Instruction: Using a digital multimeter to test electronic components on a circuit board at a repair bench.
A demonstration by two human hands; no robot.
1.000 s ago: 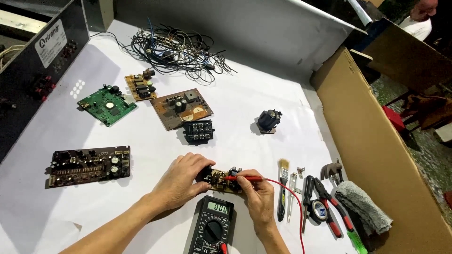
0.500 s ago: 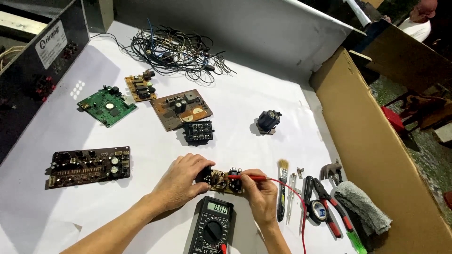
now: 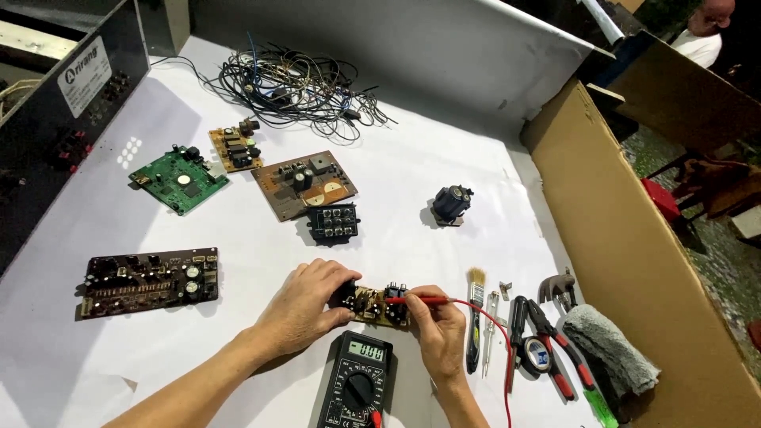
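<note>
A small brown circuit board point(image 3: 379, 305) is lying on the white table point(image 3: 444, 150) between the left hand point(image 3: 305, 305) and right hand point(image 3: 440, 333) — a black digital multimeter point(image 3: 358, 388) sitting just in front. A tangled bundle of dark wires point(image 3: 293, 83) is lying far behind; a wooden-handled brush point(image 3: 474, 317) and red-handled pliers point(image 3: 547, 341) are resting to the right.

Two bare forearms, no sleeves, left hand point(image 3: 300, 311), right hand point(image 3: 441, 333)
</note>
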